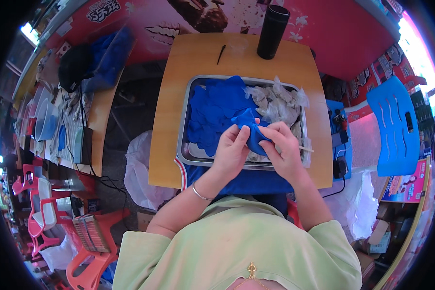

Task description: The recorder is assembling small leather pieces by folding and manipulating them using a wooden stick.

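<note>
My left hand (pixel 230 151) and my right hand (pixel 286 150) meet over a metal tray, both closed on one blue piece of soft cloth-like material (pixel 256 139). Its upper end sticks up bunched between my left thumb and fingers, while my right fingertips pinch its right side. Under and beside my hands, a heap of flat blue cloth-like pieces (pixel 210 113) fills the tray's left half. Crumpled clear plastic bags with beige contents (pixel 277 102) lie in the right half. A thin pale stick (pixel 305 149) shows beside my right hand; whether I hold it is unclear.
The metal tray (pixel 181 140) rests on a wooden table (pixel 165 121). Toward the back stand a black cylindrical tumbler (pixel 273 31) and a thin black strip (pixel 221 54). A blue plastic chair (pixel 392 125) is at right. A cluttered side table (pixel 97 140) stands at left.
</note>
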Tool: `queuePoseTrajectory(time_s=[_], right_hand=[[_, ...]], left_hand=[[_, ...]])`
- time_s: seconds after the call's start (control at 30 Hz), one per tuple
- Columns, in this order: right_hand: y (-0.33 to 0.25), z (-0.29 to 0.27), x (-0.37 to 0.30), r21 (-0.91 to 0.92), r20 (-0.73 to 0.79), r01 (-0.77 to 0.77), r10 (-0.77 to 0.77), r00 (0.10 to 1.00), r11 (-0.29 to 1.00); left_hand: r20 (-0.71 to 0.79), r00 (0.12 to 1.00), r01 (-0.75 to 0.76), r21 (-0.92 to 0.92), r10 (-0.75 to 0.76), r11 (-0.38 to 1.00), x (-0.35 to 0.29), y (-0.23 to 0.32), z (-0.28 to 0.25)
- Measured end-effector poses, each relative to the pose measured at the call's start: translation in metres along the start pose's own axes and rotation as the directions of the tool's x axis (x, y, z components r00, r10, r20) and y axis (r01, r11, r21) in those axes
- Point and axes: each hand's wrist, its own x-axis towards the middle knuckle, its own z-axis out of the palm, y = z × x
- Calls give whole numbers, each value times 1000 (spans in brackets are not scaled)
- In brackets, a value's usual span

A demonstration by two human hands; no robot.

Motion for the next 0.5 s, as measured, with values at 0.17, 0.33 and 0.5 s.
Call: queuePoseTrajectory(time_s=[0.17,0.33,0.5], right_hand=[[-6,4,-5,-14,102,-145,146,984,989],[-4,3,5,-71,178,-81,92,980,994],[-3,13,3,-92,176,-77,92,980,993]], left_hand=[[-7,1000,-29,188,31,982,-1,3,-10],[-11,993,-112,207,116,972,3,6,-14],[-15,1000,-19,308,25,951,6,18,-9]])
